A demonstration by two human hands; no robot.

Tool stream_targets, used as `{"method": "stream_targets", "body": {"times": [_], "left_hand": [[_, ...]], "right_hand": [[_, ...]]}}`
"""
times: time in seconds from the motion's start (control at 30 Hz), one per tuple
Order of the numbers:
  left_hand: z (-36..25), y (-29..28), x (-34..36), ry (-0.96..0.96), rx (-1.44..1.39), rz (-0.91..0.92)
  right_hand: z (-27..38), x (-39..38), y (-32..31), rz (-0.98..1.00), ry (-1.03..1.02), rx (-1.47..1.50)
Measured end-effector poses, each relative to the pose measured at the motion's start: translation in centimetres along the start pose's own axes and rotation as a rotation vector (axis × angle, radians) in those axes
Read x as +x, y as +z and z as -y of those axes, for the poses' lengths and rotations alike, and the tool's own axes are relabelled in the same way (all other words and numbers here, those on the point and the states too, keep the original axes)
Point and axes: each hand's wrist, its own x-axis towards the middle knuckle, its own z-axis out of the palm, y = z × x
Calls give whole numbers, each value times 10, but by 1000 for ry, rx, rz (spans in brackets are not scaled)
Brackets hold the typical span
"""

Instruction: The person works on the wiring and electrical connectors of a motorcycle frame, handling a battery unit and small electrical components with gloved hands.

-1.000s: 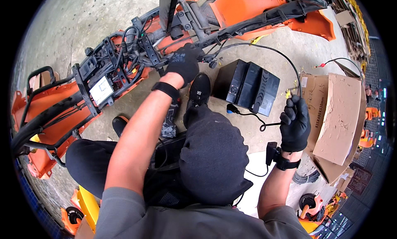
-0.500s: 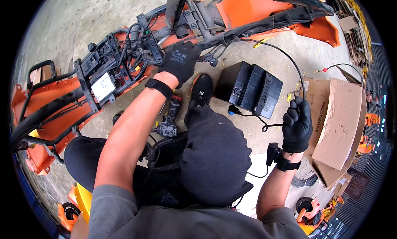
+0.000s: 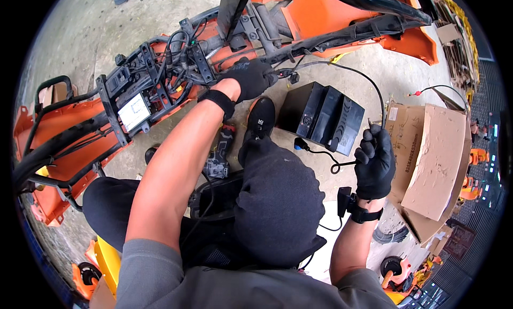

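In a black glove, my left hand (image 3: 248, 80) is closed at the side of the vehicle frame (image 3: 278, 53). Wires with small connectors (image 3: 291, 74) come out past its fingers. My right hand (image 3: 375, 162), gloved too, is curled round a black cable (image 3: 368, 79). That cable arcs from the connectors by the frame over to my right fist. A black battery box (image 3: 323, 116) with a ribbed handle lies between my hands, near my shoe (image 3: 261, 119). From its blue-ended plug (image 3: 300, 144) a looped black lead runs toward my right hand. What my left fingers cover is partly hidden.
Orange body panels (image 3: 326, 9) and a white-labelled unit (image 3: 133, 112) belong to the vehicle. A cordless power tool (image 3: 218, 158) lies by my left knee. An opened cardboard box (image 3: 438, 159) stands at the right, with a coil of wire (image 3: 391, 235) below it.
My left hand has shifted right along the frame, and the connectors moved right with it. My right hand has moved slightly left, still gripping the cable.
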Motion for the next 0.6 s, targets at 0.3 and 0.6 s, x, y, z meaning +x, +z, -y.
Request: {"method": "stream_targets", "body": {"times": [0.3, 0.6], "left_hand": [[-19, -7, -4, -136, 88, -135], [-34, -3, -8, -174, 394, -232]], "right_hand": [[-6, -1, 4, 28, 27, 1], [-3, -2, 0, 2, 25, -11]]}}
